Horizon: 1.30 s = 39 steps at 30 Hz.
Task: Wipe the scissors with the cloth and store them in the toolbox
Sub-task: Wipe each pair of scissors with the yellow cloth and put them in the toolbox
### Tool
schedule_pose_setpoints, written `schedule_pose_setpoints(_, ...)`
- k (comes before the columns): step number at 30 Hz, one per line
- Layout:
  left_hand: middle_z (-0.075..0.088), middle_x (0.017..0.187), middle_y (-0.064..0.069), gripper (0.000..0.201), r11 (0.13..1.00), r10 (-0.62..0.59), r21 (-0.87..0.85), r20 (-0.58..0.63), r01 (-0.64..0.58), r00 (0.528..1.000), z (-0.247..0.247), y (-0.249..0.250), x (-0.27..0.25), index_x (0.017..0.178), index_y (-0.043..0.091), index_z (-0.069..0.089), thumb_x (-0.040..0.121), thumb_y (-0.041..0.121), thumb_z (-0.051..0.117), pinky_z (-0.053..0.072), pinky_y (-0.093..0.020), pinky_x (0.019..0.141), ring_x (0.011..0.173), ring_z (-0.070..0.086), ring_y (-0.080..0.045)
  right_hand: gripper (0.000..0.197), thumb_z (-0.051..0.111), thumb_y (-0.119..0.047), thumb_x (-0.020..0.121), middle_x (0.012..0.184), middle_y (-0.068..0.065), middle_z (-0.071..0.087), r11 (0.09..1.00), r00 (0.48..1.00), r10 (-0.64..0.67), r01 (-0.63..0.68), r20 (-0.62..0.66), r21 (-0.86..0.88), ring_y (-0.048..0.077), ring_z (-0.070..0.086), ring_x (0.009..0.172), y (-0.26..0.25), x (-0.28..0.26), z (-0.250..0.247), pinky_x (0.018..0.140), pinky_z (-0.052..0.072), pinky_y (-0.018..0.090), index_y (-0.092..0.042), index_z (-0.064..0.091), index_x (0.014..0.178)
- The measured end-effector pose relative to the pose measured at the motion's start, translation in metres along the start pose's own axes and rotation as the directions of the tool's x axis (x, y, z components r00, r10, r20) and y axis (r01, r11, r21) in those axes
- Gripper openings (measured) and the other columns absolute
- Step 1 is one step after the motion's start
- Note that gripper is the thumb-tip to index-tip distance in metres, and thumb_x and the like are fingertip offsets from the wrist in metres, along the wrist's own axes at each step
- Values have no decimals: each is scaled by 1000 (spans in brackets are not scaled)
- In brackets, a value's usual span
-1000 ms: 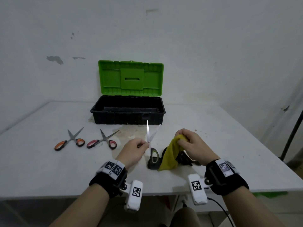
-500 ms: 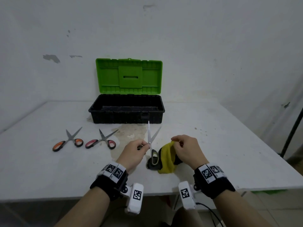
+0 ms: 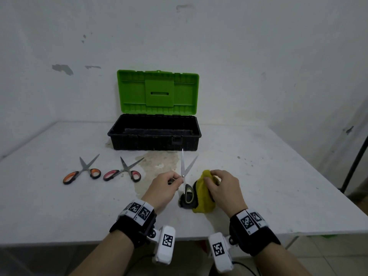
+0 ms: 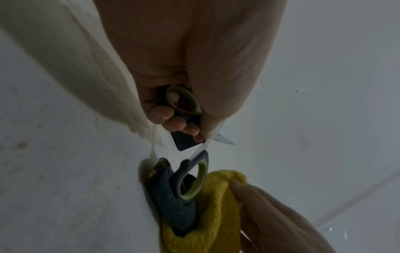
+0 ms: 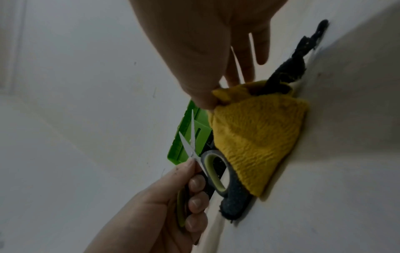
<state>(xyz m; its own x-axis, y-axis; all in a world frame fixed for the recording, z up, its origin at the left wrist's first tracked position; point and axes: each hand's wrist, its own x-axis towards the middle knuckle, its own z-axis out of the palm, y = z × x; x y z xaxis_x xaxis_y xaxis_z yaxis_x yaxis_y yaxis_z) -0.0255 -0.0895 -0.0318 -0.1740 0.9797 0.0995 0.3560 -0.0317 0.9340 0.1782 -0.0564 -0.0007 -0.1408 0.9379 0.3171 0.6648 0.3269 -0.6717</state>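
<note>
My left hand (image 3: 176,179) grips one handle of the green-handled scissors (image 3: 184,170). They stand upright, blades parted and pointing at the open toolbox (image 3: 155,140). The free handle loop (image 4: 192,179) rests against the yellow and dark grey cloth (image 3: 203,200), which lies bunched on the table just right of the scissors. My right hand (image 3: 209,176) pinches the cloth's top edge between thumb and fingers. In the right wrist view the cloth (image 5: 255,137) drapes down from that pinch beside the scissors (image 5: 213,171). The toolbox is black, with its green lid (image 3: 158,92) standing up.
Two more pairs lie open on the table to the left: orange-handled scissors (image 3: 81,172) and red-handled scissors (image 3: 123,172). A brownish stain (image 3: 157,162) spreads in front of the toolbox. A black pole (image 3: 356,158) stands past the table's right edge.
My right hand has moved left and down with the cloth, which has sunk into a bunch against the scissors' free handle. The left hand and the scissors have stayed put.
</note>
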Motion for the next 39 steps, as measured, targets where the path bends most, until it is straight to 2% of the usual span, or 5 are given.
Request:
schedule_pose_setpoints(6, 56, 61, 6, 21, 999, -19, -36, -3, 19, 1000, 1, 9, -5, 78, 20, 69, 93, 34, 63, 41, -31, 60, 58, 49, -13, 22, 39, -25, 100, 86, 0, 67, 883, 999, 46, -42, 2, 468, 12, 63, 79, -17, 13, -19, 75, 51, 34, -22, 59, 93)
schedule_pose_setpoints(12, 55, 51, 16, 20, 999, 15, 46, 65, -18, 998, -10, 27, -7, 79, 24, 72, 91, 38, 65, 39, -23, 55, 50, 49, -3, 16, 43, -44, 95, 83, 7, 62, 933, 993, -56, 16, 103, 359, 24, 64, 70, -23, 5, -40, 64, 56, 50, -29, 44, 100)
schedule_pose_setpoints(19, 57, 59, 10, 25, 968, 131, 209, 65, -142, 989, -17, 41, -2, 72, 27, 71, 86, 47, 70, 47, -31, 62, 57, 51, -8, 16, 59, -33, 92, 89, -13, 61, 929, 928, -363, 352, 89, 112, 1, 55, 78, -23, -10, -29, 69, 43, 17, -25, 55, 106)
schedule_pose_setpoints(26, 55, 57, 10, 21, 930, 198, 290, 123, -226, 972, -12, 51, -3, 79, 23, 73, 93, 37, 64, 37, -23, 59, 54, 48, -2, 23, 62, -26, 93, 94, -4, 55, 852, 852, -523, 523, -34, -15, 13, 56, 78, -23, -11, -6, 66, 52, 33, -21, 66, 115)
schedule_pose_setpoints(39, 59, 63, 6, 24, 957, 101, 261, 117, -128, 988, -12, 45, -9, 81, 24, 74, 95, 39, 61, 46, -33, 64, 57, 49, -10, 20, 58, -27, 95, 86, 0, 53, 929, 898, -371, 364, -239, -75, 13, 52, 71, -21, 16, -26, 67, 50, 31, -16, 68, 109)
